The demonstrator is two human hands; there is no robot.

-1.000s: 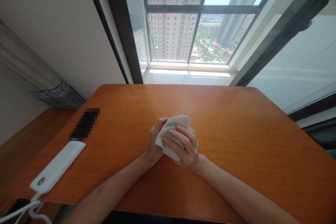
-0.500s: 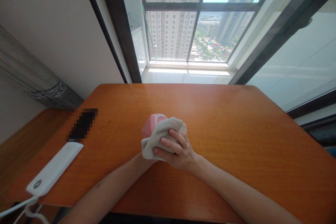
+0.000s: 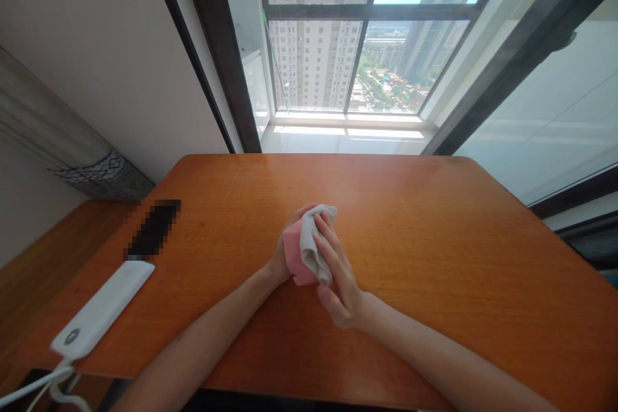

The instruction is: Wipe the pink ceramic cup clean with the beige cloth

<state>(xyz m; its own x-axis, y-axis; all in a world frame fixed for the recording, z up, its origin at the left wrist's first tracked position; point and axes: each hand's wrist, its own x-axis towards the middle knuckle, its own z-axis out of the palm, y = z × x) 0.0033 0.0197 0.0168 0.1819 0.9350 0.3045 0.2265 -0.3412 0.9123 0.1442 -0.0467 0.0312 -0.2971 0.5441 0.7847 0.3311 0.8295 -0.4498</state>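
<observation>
A small pink, faceted object (image 3: 295, 256) is held above the middle of the wooden table. My left hand (image 3: 280, 261) grips it from the left and behind; most of its fingers are hidden. Against the right side of the object lies a folded light grey cloth (image 3: 309, 241). My right hand (image 3: 342, 280) holds that cloth, its long fingers laid over it and the thumb lower down. The front of the pink object is covered, so I cannot tell what kind of thing it is.
On the left of the wooden table (image 3: 410, 225) lies a white power strip (image 3: 103, 309) with cables running off the near edge. Beyond it is a blurred dark patch (image 3: 153, 228). A curtain (image 3: 91, 161) hangs at the left, and a window stands behind the table.
The pink object has been turned, showing a plain pink side. My right hand and the cloth have swung from its front to its right side. My left hand now shows behind it.
</observation>
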